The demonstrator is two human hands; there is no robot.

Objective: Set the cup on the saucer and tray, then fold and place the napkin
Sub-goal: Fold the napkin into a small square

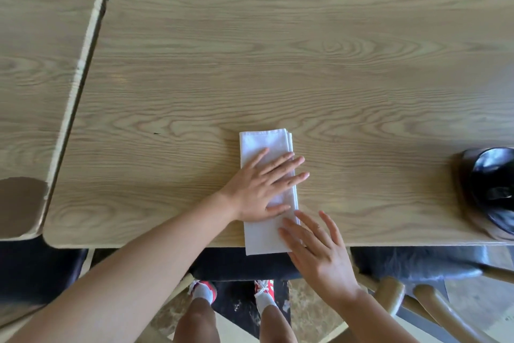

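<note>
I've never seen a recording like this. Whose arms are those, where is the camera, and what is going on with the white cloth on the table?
There is no machine here. A person wears a wide-angle camera on the head, so the single picture looks down past their own arms and, below the table edge, their legs and shoes.

The surface is a long wooden table, with a second table butted against it on the left and chairs around.

The white thing is a cloth napkin, already folded into a long narrow strip, its near end hanging slightly past the table edge. The left hand lies flat on its middle, fingers spread. The right hand rests open at its near right edge. Neither hand grips anything; they look to be pressing it flat.

At the far right sits a dark, shiny, rounded object, too blurred to name.
</note>
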